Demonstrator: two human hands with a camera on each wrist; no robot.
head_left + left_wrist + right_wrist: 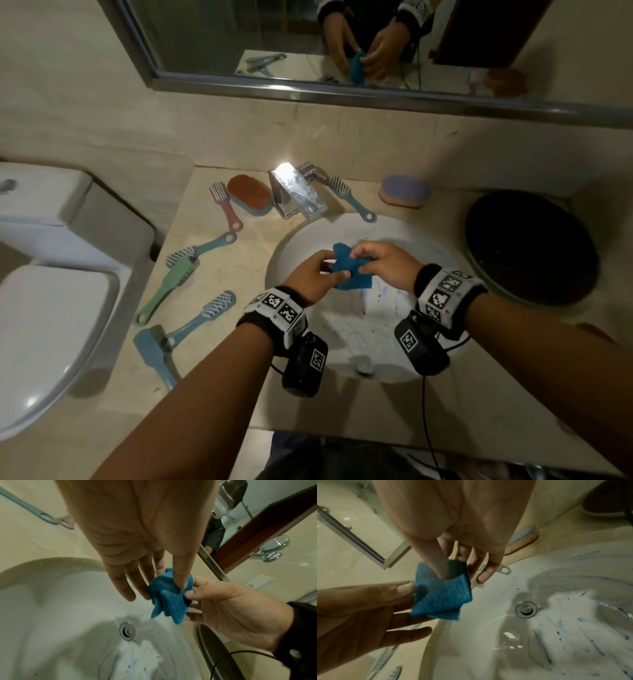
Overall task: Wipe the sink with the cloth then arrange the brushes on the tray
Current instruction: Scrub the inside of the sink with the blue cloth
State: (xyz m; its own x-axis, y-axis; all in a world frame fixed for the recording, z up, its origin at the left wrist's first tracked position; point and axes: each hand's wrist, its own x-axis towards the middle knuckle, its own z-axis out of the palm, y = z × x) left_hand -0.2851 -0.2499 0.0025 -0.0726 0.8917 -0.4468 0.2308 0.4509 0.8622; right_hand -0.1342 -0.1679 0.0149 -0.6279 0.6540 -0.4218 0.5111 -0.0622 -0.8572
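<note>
- The cloth (351, 270), a small blue folded piece, hangs in the air over the sink (404, 236), held between both hands and touching no part of the bowl.
- The left hand (313, 277) pinches its left edge between thumb and forefinger; the other fingers (120, 584) lie straight and loose beneath it.
- The right hand (383, 265) pinches the right edge in the same way, thumb on top.
- The cloth's long side runs roughly left to right between the two grips, and its free corners droop towards the bowl.
- The blue streaks and dark specks (559, 632) to be wiped lie straight below and towards the person, around the drain (526, 609). Both hands seem about equally near; the right is perhaps the nearer.
- The tap (296, 195) stands at the far rim, clear of a downward path.
- Brushes (168, 284) lie scattered on the tabletop (239, 274) left of the sink, and one (351, 198) lies by the tap.
- The dark round tray (531, 246) sits to the right with no brush on it.
</note>
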